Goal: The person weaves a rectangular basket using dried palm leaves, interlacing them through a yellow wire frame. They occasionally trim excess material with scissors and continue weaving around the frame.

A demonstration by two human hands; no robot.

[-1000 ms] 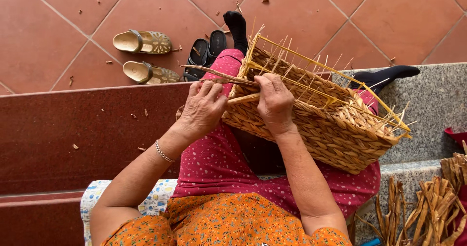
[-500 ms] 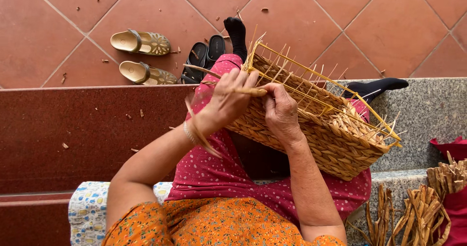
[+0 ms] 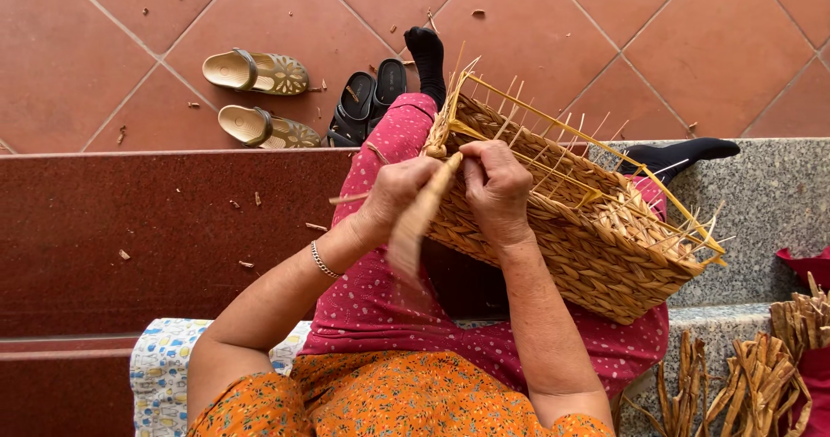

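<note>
Head view only. Basket (image 3: 562, 229), half-woven, rests tilted on the person's lap, rim toward 12 o'clock, thin bare stakes sticking up along the top edge. Left hand (image 3: 393, 197) is closed around a flat fibre strand (image 3: 415, 225), blurred, at the basket's near corner. Right hand (image 3: 494, 191) is clamped over the rim just beside it, fingers curled onto the woven wall. Likely light, woven wall stiff but springy; stakes thin and probably snap easily, so best grip is the woven rim or wall. Strand looks soft, pliable. Sandals (image 3: 258, 98) at 10 o'clock on the tiled floor; dried strand bundle (image 3: 752, 385) at 4 o'clock; red stone bench (image 3: 130, 229) at 9 o'clock.
</note>
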